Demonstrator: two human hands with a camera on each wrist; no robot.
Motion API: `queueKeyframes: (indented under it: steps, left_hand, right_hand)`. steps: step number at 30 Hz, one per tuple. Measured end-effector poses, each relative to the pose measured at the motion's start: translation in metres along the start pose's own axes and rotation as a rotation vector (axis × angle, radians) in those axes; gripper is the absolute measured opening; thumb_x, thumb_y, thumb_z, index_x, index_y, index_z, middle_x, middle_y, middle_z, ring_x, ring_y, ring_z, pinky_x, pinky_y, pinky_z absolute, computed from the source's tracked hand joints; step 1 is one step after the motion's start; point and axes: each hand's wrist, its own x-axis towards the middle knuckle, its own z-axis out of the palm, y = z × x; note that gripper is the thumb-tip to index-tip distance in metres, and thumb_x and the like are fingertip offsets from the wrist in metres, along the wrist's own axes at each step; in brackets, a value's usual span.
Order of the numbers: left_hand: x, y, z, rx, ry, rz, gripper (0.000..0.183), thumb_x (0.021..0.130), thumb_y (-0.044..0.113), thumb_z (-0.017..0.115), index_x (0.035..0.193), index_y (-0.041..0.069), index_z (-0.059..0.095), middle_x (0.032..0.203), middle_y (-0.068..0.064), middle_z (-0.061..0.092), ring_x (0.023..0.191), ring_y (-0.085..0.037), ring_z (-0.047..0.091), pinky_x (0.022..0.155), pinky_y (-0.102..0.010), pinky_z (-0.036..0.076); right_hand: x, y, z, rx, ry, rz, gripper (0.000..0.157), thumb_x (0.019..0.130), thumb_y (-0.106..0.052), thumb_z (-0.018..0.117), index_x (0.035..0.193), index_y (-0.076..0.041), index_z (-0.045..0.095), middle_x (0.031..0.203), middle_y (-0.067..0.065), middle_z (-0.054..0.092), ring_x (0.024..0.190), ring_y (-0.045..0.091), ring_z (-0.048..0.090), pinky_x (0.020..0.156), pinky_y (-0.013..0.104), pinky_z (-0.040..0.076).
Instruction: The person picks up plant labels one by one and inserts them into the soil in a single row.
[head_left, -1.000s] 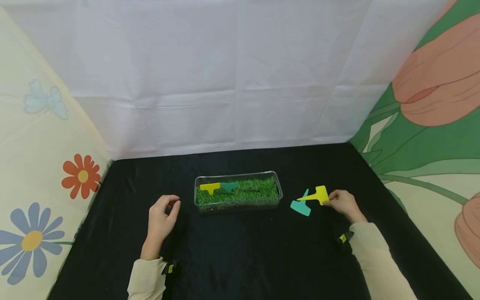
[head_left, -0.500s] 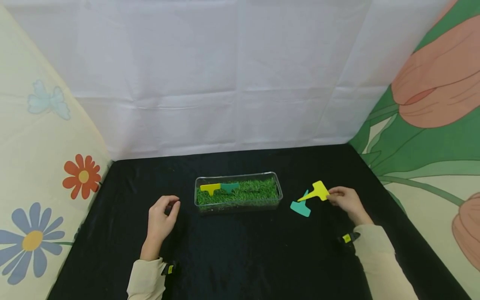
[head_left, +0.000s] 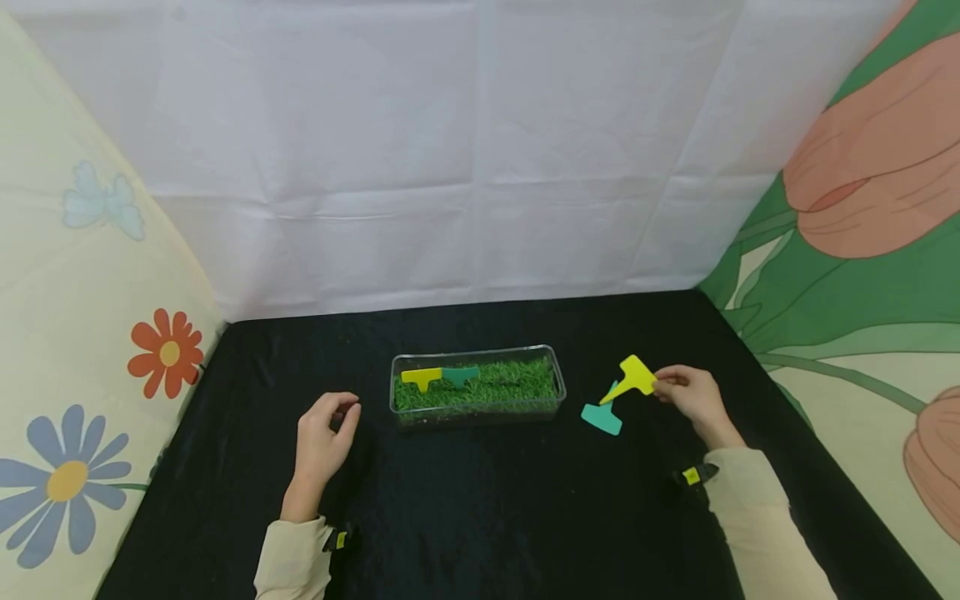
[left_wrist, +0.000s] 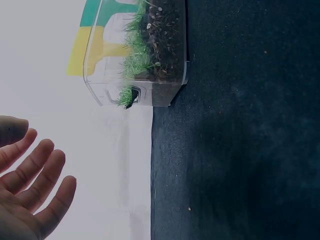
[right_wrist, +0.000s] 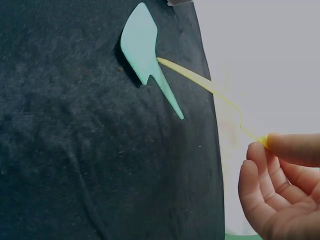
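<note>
My right hand (head_left: 693, 398) pinches a yellow T-shaped plant label (head_left: 636, 377) by the corner of its wide head, between thumb and fingertips. The label is tilted, its pointed stem down and left over a teal plant label (head_left: 602, 419) lying on the black cloth. In the right wrist view the thumb (right_wrist: 295, 149) presses on the yellow label's edge. My left hand (head_left: 324, 437) holds nothing, fingers loosely curved, left of a clear plastic planter (head_left: 480, 415) of grass. In that planter a yellow label (head_left: 422, 377) and a teal label (head_left: 460, 376) stand side by side at the left.
Black cloth (head_left: 480, 517) covers the table. A white sheet (head_left: 465, 167) hangs behind it, with flower-printed panels on both sides. Through the planter's clear wall (left_wrist: 170, 85), dark soil (left_wrist: 167, 40) shows under the grass in the left wrist view.
My right hand has lifted the yellow label a little up and away, turning its head upward while the stem tip stays over the teal label. The left hand has stayed still.
</note>
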Motion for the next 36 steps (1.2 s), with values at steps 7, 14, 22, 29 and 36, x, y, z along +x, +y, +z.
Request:
queueKeyframes:
  steps: [7,14,22,29,36]
  left_hand:
    - [0.000,0.000,0.001,-0.006,-0.008,-0.011,0.011,0.075,-0.010,0.066,0.083,-0.004,0.063,0.078,-0.011,0.061,0.068,-0.019,0.056,0.059,-0.040,0.050]
    - [-0.001,-0.001,0.002,-0.016,-0.008,-0.002,0.011,0.074,-0.010,0.066,0.083,-0.004,0.063,0.077,-0.011,0.060,0.068,-0.019,0.055,0.058,-0.044,0.049]
    - [0.000,-0.001,0.002,-0.008,-0.014,-0.012,0.011,0.075,-0.009,0.066,0.084,-0.004,0.063,0.077,-0.012,0.061,0.069,-0.019,0.055,0.059,-0.043,0.050]
    - [0.000,-0.001,0.003,-0.016,-0.016,-0.013,0.011,0.075,-0.010,0.066,0.083,-0.004,0.063,0.077,-0.012,0.061,0.068,-0.020,0.056,0.058,-0.044,0.050]
    - [0.000,-0.001,0.003,-0.014,-0.016,-0.009,0.011,0.075,-0.010,0.066,0.084,-0.004,0.063,0.077,-0.011,0.061,0.068,-0.019,0.056,0.058,-0.041,0.050]
  right_hand:
    - [-0.002,-0.011,0.000,-0.065,0.042,-0.047,0.021,0.089,-0.004,0.055,0.103,0.011,0.059,0.088,0.018,0.063,0.073,0.024,0.061,0.067,0.038,0.052]
    - [-0.005,-0.025,0.001,-0.160,0.123,-0.123,0.016,0.089,-0.008,0.056,0.098,0.004,0.063,0.088,0.018,0.063,0.071,0.025,0.059,0.058,0.028,0.048]
    - [-0.007,-0.043,0.002,-0.193,0.170,-0.213,0.014,0.088,-0.009,0.058,0.094,0.002,0.065,0.086,0.017,0.064,0.071,0.025,0.058,0.057,0.025,0.046]
    - [-0.010,-0.058,0.001,-0.213,0.191,-0.272,0.011,0.087,-0.009,0.060,0.091,-0.001,0.066,0.084,0.014,0.066,0.067,0.013,0.057,0.056,0.021,0.046]
    - [-0.013,-0.070,0.000,-0.219,0.199,-0.321,0.011,0.087,-0.009,0.061,0.091,-0.001,0.067,0.084,0.014,0.066,0.068,0.012,0.057,0.058,0.018,0.045]
